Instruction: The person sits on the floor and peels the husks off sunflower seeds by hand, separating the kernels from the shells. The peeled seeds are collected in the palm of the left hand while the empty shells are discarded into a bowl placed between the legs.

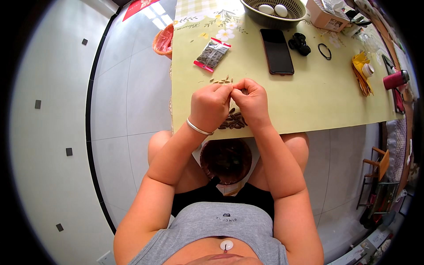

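Observation:
My left hand [212, 104] and my right hand [251, 100] meet above the table's near part, fingertips pinched together. Whatever is between the tips is too small and covered to make out. In the curl of my right fingers a few dark striped sunflower seeds [244, 91] show. Just past my knuckles lie several pale shelled kernels [226, 81]. Under my wrists, close to the table edge, is a heap of dark sunflower seeds or shells [234, 120], partly covered by my hands. Farther off rests a clear packet with pink ends [213, 54], filled with dark seeds.
A black phone [277, 51], a small black object [300, 44] and a black band [324, 51] lie beyond my right hand. Behind them stands a basket [251, 11] with two white eggs. A lined bin [164, 40] is left of the table; a dark bucket [226, 176] sits between my knees.

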